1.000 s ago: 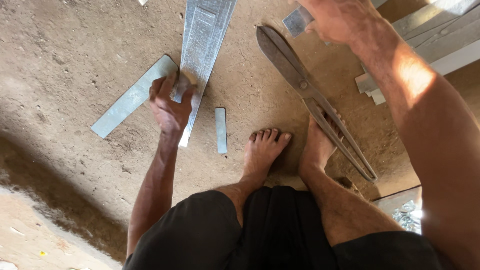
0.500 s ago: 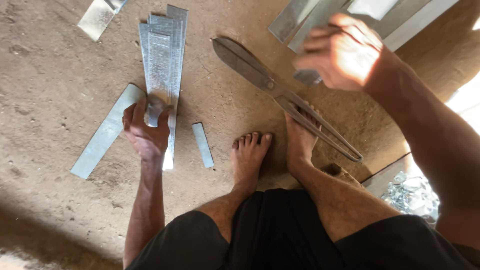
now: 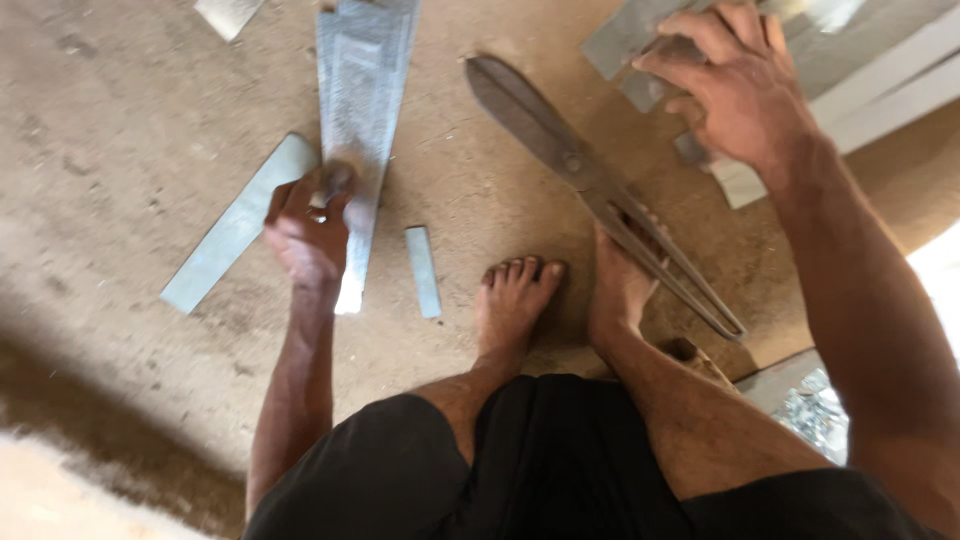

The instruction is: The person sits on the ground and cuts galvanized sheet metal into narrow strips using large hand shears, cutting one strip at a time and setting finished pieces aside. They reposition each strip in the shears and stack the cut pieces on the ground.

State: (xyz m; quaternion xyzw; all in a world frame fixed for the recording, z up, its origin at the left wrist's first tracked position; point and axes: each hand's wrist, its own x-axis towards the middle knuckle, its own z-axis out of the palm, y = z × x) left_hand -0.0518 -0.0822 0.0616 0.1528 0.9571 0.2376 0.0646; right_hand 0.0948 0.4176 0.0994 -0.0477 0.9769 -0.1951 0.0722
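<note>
Sheet-metal strips [image 3: 362,90] lie stacked at eleven o'clock, their near end now gripped by the left hand [image 3: 312,232], while the right hand [image 3: 745,95] (raised a moment ago) has dropped onto metal offcuts [image 3: 640,50] at one o'clock, fingers curled around one, beside idle tin snips [image 3: 590,185].

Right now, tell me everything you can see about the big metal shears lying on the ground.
The shears are long, dark and dull, seemingly worn steel. They lie flat on the dirt floor on a diagonal, with the closed, pointed blades toward the upper left and a round pivot near the middle. Two thin handles run toward the lower right and meet in a narrow loop. The handles pass over the person's right foot, which seems to touch them. Neither hand is on the shears; the right hand is above them, on metal strips.
</note>
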